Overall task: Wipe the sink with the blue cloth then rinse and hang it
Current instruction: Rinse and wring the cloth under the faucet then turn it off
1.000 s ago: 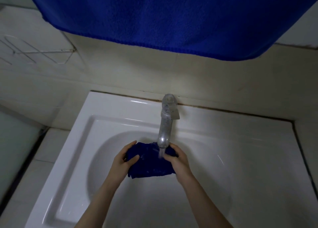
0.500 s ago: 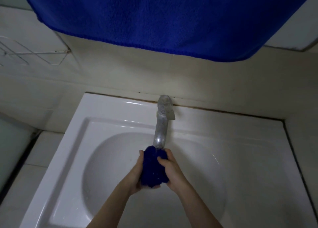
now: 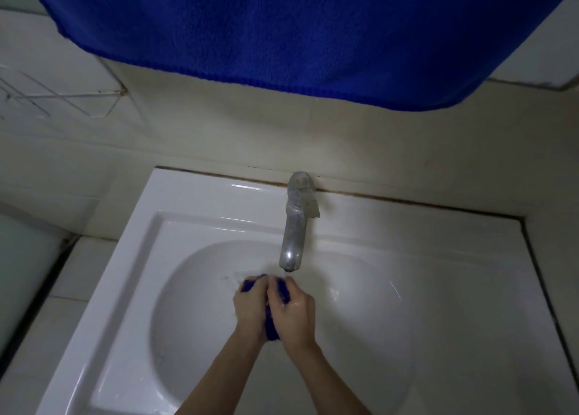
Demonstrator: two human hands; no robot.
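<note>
A small blue cloth point(image 3: 272, 324) is bunched tightly between both my hands over the basin of the white sink point(image 3: 188, 214). My left hand point(image 3: 250, 305) and my right hand point(image 3: 294, 311) are pressed together and closed around it, so only bits of blue show at the fingertips and between the palms. The hands sit just below and in front of the metal tap point(image 3: 294, 226). Whether water runs from the spout is unclear.
A large blue towel point(image 3: 297, 29) hangs across the top of the view, above the tap. A wire rack point(image 3: 56, 101) is fixed to the tiled wall at left. Tiled counter borders the sink on both sides.
The cloth went from spread open under the tap to squeezed into a tight wad. My hands came together around it and dropped slightly below the spout.
</note>
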